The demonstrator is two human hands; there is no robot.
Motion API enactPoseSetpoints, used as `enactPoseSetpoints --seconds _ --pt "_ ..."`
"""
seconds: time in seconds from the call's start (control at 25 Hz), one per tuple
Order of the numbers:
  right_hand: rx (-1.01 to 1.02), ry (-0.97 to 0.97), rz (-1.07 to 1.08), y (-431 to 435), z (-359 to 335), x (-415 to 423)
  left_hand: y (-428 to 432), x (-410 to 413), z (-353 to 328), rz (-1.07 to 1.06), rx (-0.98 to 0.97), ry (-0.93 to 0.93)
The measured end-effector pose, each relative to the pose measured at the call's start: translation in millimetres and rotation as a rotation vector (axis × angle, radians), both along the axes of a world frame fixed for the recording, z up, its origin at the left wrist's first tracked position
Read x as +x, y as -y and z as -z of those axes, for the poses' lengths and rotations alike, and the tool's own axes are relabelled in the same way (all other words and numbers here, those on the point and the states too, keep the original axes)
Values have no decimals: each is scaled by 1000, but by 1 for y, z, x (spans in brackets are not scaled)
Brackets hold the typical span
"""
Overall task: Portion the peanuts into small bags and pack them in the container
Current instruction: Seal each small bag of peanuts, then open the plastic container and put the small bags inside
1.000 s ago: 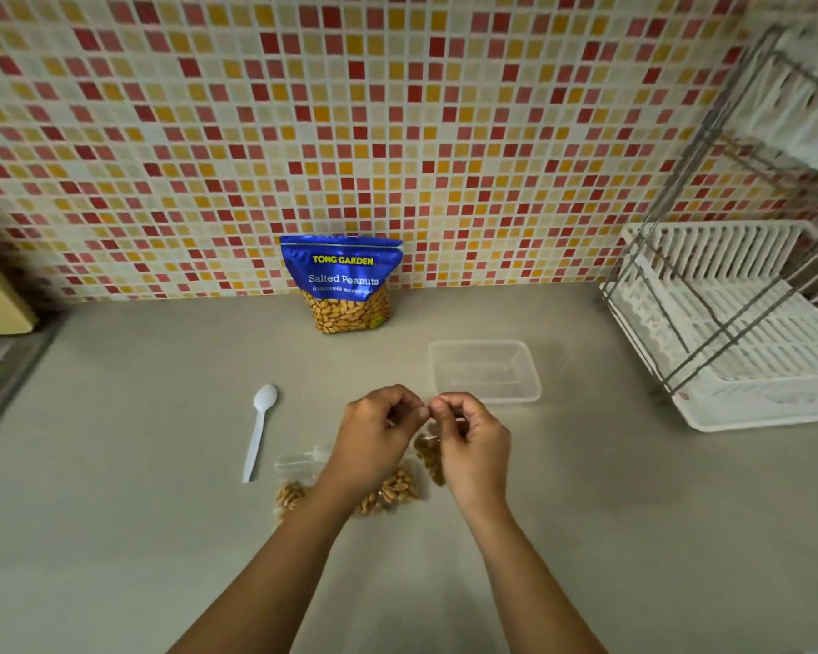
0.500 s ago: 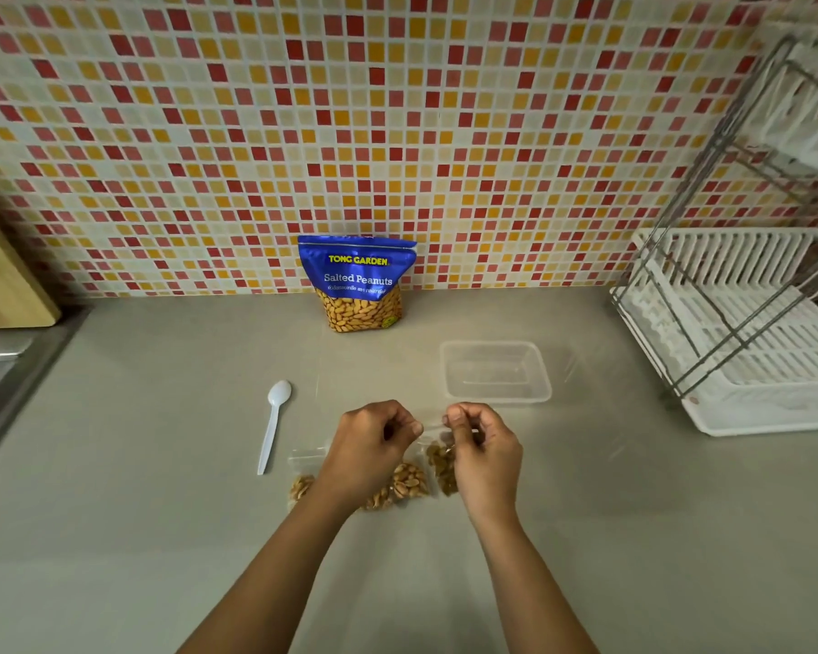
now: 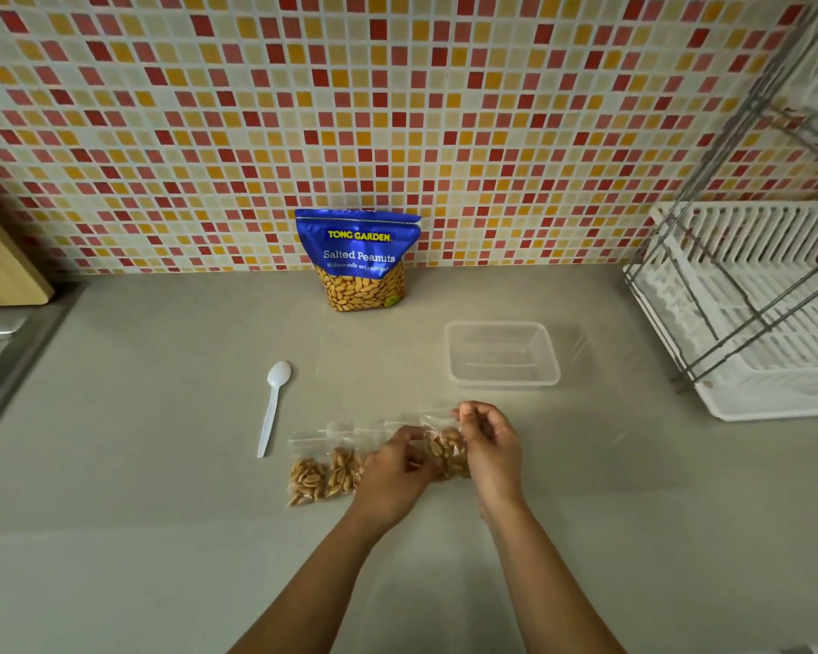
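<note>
A small clear bag of peanuts (image 3: 446,453) hangs between my hands just above the counter. My right hand (image 3: 489,441) pinches its top edge, and my left hand (image 3: 395,469) pinches its left side lower down. Two filled small bags (image 3: 324,472) lie side by side on the counter left of my left hand. The blue Salted Peanuts pouch (image 3: 359,259) stands upright against the tiled wall. A clear rectangular plastic container (image 3: 501,354) sits beyond my right hand with nothing visible in it.
A white plastic spoon (image 3: 273,405) lies to the left of the bags. A white dish rack with a metal frame (image 3: 747,309) fills the right side. A wooden board (image 3: 1,262) and a metal sink edge (image 3: 1,351) are at the far left.
My hands have drawn apart and lowered. My left hand moved from the bag's top down to its side, uncovering the two bags on the counter. The camera shifted slightly.
</note>
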State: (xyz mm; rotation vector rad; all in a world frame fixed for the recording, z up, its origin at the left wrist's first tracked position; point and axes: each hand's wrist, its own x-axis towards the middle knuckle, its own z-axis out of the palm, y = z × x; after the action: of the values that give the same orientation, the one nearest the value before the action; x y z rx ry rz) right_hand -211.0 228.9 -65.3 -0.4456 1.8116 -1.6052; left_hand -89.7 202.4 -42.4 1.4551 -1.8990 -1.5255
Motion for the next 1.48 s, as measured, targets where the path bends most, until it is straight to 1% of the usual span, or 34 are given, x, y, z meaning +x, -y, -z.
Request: enactPoseSetpoints --seconds 0.12,0.2,0.28,0.4,0.48,0.56,0.64,0.72,0.8,0.84,0.92,0.96,1.04,1.12,1.24,1.4,1.48 --pt "113 -132 -13 1 14 -11 1 -8 13 -104 -10 15" --pt "179 -232 -40 4 22 -16 1 -17 17 -84 -71 93" --pt "281 -331 -85 10 29 -21 6 -25 22 -17 -146 213" --pt "406 -456 -175 12 34 -26 10 -32 24 148 -267 440" --pt "442 -493 -213 12 31 -30 10 -36 21 216 -337 513" --pt "416 -564 -139 12 19 -35 14 -37 12 158 -417 456" --pt "316 -653 53 13 5 -50 29 -42 2 14 -482 338" --pt "254 -697 197 17 -3 -74 51 -53 -5 -84 -499 273" --pt "261 -687 248 24 -6 -101 73 -70 -7 -108 -447 254" --pt "296 -665 232 28 -5 -113 82 -80 -7 -97 -393 267" --pt "403 -594 112 39 -1 -133 97 -96 -2 -65 -249 324" --pt "451 -558 37 43 2 -139 101 -102 2 -67 -162 312" --pt "479 -514 -49 48 5 -145 103 -107 6 -125 -19 205" --pt "441 -496 -50 51 4 -139 105 -103 7 -190 -19 128" --pt "340 -460 -72 59 -1 -113 118 -75 4 -337 -52 70" --pt "222 -328 -247 84 -5 -56 140 -5 2 -548 9 -26" --pt "206 -317 -328 93 -3 -28 143 27 3 -607 7 -2"
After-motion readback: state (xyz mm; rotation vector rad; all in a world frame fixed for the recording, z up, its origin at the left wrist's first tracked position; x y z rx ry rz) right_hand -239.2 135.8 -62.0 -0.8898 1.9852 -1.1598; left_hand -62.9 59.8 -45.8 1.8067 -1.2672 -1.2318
